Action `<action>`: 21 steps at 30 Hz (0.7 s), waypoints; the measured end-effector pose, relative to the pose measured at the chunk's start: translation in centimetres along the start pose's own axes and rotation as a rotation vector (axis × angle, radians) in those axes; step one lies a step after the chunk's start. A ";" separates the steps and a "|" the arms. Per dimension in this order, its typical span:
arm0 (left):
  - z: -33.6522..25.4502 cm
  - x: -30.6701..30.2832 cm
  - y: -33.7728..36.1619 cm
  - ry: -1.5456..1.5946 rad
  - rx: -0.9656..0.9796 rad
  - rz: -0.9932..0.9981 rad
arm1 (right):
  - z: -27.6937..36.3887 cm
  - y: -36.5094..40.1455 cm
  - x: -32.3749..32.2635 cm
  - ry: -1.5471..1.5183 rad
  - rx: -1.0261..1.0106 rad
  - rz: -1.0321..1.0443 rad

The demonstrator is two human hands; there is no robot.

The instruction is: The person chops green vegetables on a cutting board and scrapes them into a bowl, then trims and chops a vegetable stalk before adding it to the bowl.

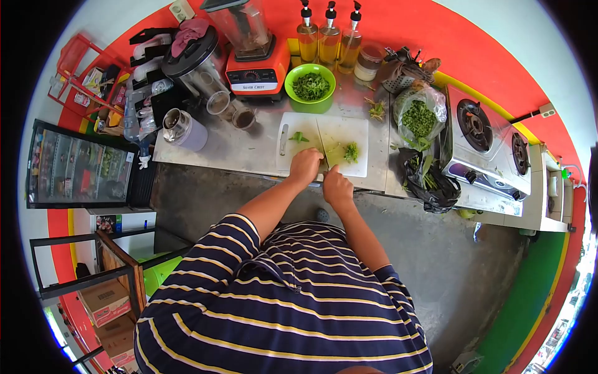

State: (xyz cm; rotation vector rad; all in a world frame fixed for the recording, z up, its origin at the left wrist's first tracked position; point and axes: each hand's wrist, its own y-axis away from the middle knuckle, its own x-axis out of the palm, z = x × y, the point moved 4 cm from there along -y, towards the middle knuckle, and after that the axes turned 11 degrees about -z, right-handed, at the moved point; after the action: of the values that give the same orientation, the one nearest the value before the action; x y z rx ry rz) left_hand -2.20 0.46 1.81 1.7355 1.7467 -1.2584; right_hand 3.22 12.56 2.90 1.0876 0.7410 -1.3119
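A white cutting board (pixel 355 130) lies near the front edge of the metal counter. My right hand (pixel 338 187) is closed on the handle of a knife (pixel 322 140), whose blade points away from me across the board. My left hand (pixel 306 164) is closed at the board's front edge, left of the blade; what it holds, if anything, is hidden. A few green leaves (pixel 299 137) lie on the left half of the board. On the right half sits a small heap of chopped greens (pixel 351 152). Behind the board stands a green bowl (pixel 328 100) filled with leaves.
An orange blender (pixel 255 75), pump bottles (pixel 328 40) and a jar (pixel 369 62) stand behind the board. Cups (pixel 243 118) and a steel shaker (pixel 177 124) are on the left. To the right are bagged greens (pixel 418 118), a black bag (pixel 436 190) and a gas stove (pixel 492 143).
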 end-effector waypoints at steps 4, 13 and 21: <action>-0.8 -1.0 0.0 0.065 -0.116 -0.036 | 0.1 -1.1 -1.2 0.025 -0.060 -0.037; -0.6 -0.4 1.7 0.037 -0.187 -0.161 | -0.1 -0.9 -0.5 0.029 -0.101 0.016; -0.1 -0.7 2.7 0.043 -0.210 -0.235 | -0.3 -0.9 0.0 -0.026 -0.091 0.058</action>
State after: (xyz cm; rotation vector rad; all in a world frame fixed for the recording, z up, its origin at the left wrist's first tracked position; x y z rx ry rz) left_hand 0.44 -0.26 1.54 1.4834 2.0741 -1.0863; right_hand 2.36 12.93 2.61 1.0107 0.7376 -1.2296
